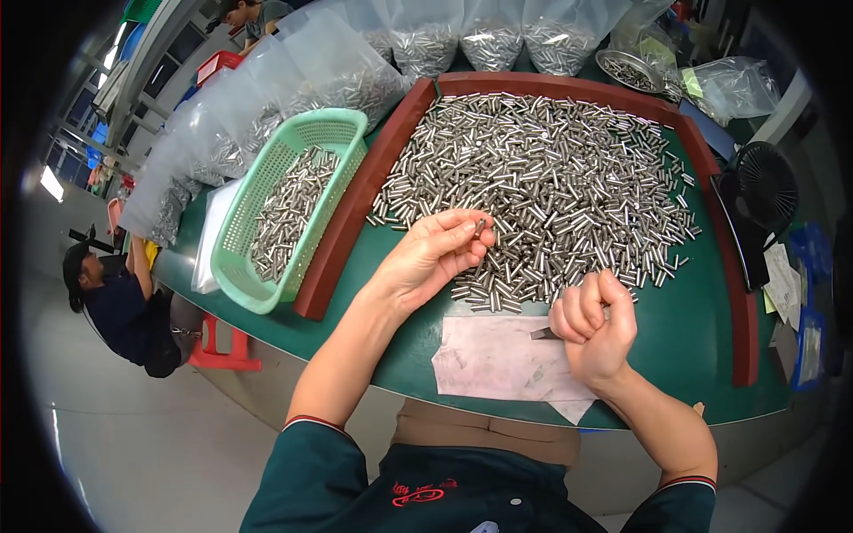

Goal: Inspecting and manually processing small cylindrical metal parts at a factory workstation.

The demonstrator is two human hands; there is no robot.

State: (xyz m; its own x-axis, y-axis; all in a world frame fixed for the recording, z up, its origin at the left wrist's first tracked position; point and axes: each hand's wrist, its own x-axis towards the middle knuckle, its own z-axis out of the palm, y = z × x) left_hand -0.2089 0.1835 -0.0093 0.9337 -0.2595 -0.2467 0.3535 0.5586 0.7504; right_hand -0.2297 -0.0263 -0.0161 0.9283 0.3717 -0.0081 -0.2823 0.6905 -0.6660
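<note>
Pinched between the thumb and fingers of my left hand (433,253) is a small metal pin (481,228), held over the near left edge of a wide heap of shiny metal pins (551,178). My right hand (597,333) is closed in a fist around a thin, dark, flat-tipped tool (541,334). The tool's tip sticks out to the left; the rest is hidden in the palm. Beneath this hand lies a pale pinkish cloth (484,364) on the green tabletop (409,351), near its front edge.
Red-brown bars (342,218) border the heap. Left of them stands a light green basket (235,240) partly filled with pins. Clear bags (493,40) of pins line the back. A metal dish (631,71) and black fan (766,186) are right. A person (124,302) sits left.
</note>
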